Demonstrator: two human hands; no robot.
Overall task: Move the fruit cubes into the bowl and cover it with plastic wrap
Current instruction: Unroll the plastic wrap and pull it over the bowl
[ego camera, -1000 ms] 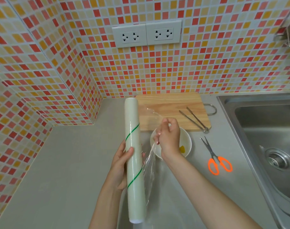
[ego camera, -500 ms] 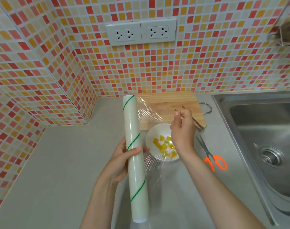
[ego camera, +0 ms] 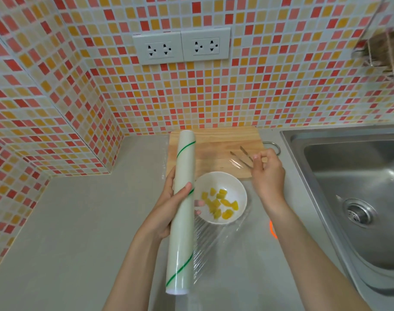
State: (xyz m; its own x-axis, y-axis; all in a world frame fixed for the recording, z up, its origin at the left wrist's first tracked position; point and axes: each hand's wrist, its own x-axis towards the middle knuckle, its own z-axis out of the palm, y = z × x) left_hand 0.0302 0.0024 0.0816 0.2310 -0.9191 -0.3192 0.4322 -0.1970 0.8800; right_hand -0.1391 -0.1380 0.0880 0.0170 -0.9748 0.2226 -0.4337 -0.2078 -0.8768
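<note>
A white bowl on the grey counter holds several yellow fruit cubes. My left hand grips a long white roll of plastic wrap with a green spiral line, held just left of the bowl. My right hand pinches the free edge of the clear film to the right of the bowl. The film stretches from the roll over the bowl to that hand.
A wooden cutting board lies behind the bowl with metal tongs on it. Orange-handled scissors show partly behind my right forearm. A steel sink fills the right side. Tiled walls close the back and left.
My right hand has pulled the film edge to the right, away from the roll, so the sheet is wider and spans the bowl. The roll stays in my left hand.
</note>
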